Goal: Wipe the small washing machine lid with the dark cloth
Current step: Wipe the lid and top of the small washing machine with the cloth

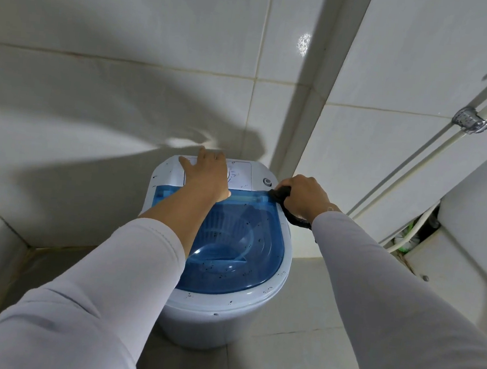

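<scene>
Fingers (287,188) around dark cloth (282,198) (bunched)

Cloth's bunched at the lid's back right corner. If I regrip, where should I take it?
Probably the bunched end of the dark cloth on the lid, from above and the right, where the right hand already closes on it. Its thin tail hangs off the rim, giving less to press.
</scene>
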